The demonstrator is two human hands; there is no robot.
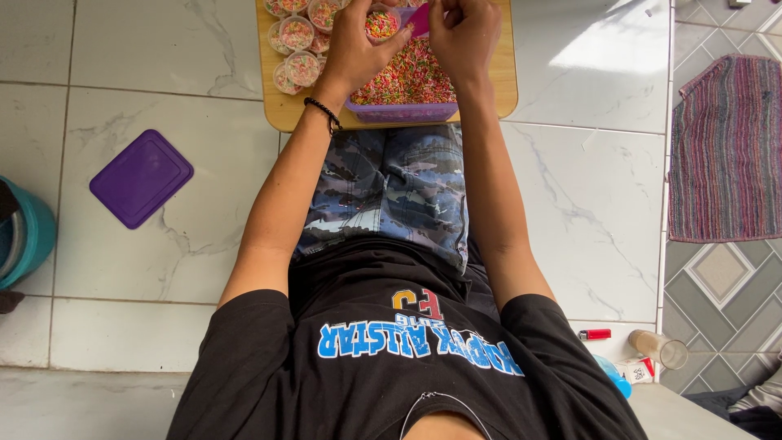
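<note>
The left hand (pixel 354 45) curls around a small cup (pixel 380 24) of coloured sprinkles above the purple tub (pixel 403 110). The right hand (pixel 464 33) pinches a pink scoop (pixel 419 19), angled up-right; its top is cut off.

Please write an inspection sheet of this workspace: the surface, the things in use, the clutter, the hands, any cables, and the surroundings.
Surface: wooden board on a white marble-look tile floor.
Things in use: purple tub full of multicoloured sprinkles; small cup of sprinkles; pink scoop; filled cups at the board's left.
Clutter: purple lid, red lighter, glass on its side, teal bucket.
Hands: left hand holds the small cup; right hand holds the pink scoop.
Cables: nothing seen.
Surroundings: striped rug on the right.
</note>
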